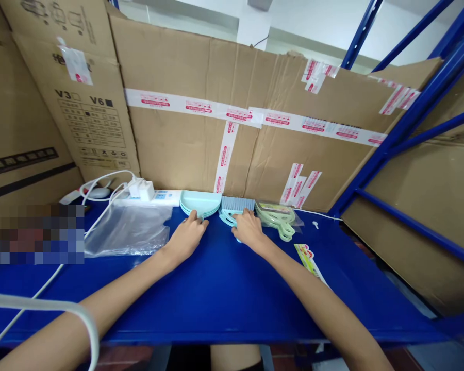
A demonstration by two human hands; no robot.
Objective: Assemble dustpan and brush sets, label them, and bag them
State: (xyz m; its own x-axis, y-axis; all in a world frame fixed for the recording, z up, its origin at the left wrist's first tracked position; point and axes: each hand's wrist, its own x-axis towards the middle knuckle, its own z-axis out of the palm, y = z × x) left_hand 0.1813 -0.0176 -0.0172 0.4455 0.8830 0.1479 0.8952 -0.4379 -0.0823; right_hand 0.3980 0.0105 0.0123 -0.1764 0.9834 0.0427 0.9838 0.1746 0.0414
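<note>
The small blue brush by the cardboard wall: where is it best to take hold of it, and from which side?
Probably by the handle. The brush lies flat on the blue table with its bristles toward the cardboard wall and its handle toward the person, under the right hand. Come from the near side, from above.

Head view. Both hands reach across the blue tabletop point(224, 288) toward the taped cardboard wall point(232, 118): the left hand point(186, 238) touches a stack of pale blue plastic dustpans point(199, 202); the right hand point(248, 229) rests on a pale blue hand brush point(235, 207). Flanking items — a clear plastic bag point(127, 231) at left, bagged pale green dustpan sets point(276, 215) at right.
</note>
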